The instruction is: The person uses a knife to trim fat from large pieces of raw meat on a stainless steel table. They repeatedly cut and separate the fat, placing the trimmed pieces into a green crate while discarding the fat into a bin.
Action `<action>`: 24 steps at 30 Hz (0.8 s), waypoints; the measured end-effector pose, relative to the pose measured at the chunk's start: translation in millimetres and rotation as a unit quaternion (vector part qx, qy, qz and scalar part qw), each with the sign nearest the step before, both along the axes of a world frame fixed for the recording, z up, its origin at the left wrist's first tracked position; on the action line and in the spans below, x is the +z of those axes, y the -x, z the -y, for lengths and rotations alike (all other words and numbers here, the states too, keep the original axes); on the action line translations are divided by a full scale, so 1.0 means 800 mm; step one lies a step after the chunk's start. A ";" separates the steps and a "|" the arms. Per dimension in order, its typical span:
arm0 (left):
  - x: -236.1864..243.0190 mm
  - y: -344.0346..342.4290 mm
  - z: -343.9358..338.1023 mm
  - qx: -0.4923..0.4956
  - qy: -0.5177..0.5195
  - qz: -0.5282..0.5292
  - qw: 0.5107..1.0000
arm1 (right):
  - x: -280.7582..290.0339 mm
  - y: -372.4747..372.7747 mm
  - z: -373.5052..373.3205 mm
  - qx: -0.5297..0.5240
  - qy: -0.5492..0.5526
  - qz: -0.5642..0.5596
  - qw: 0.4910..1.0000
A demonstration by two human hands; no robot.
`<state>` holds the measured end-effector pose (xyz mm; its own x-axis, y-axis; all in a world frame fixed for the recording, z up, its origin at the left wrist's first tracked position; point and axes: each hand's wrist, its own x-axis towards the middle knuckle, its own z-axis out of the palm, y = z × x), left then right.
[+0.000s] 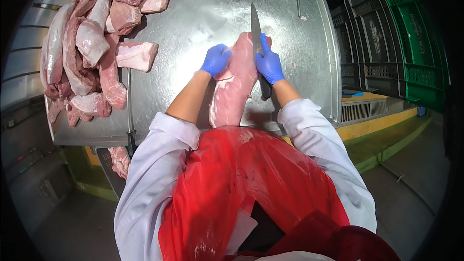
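A long pink slab of raw meat, looking like a pork loin (pixel 235 92), lies lengthwise on the metal table in front of me, its near end by my apron. My left hand (pixel 216 60), in a blue glove, grips its left edge near the far end with curled fingers. On the other side, my right hand (pixel 270 65), also gloved in blue, holds a long knife (pixel 255 26). The blade points away from me over the loin's right side, and the black handle sticks out below the palm. My right fingertips rest along the meat's right edge, partly hidden by the blade.
A heap of raw meat pieces (pixel 92 43) covers the left of the metal table (pixel 188 9). A thin rod (pixel 129 106) hangs at its near left edge, above a crate (pixel 107 157) with meat. Black crates (pixel 369 38) and a green crate (pixel 420 38) stand at right.
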<state>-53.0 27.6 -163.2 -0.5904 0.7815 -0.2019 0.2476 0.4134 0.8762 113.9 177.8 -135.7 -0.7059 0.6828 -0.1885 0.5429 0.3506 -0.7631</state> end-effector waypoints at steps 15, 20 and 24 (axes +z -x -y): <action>0.056 -0.040 0.003 -0.047 -0.123 -0.139 0.981 | 0.160 -0.008 0.023 0.248 0.115 0.177 0.945; 0.077 -0.042 0.030 0.053 -0.183 -0.003 0.982 | 0.138 0.004 0.021 0.314 0.127 0.205 0.918; 0.072 0.001 0.083 0.215 0.008 0.197 0.957 | 0.245 -0.121 0.034 0.351 0.209 0.285 0.867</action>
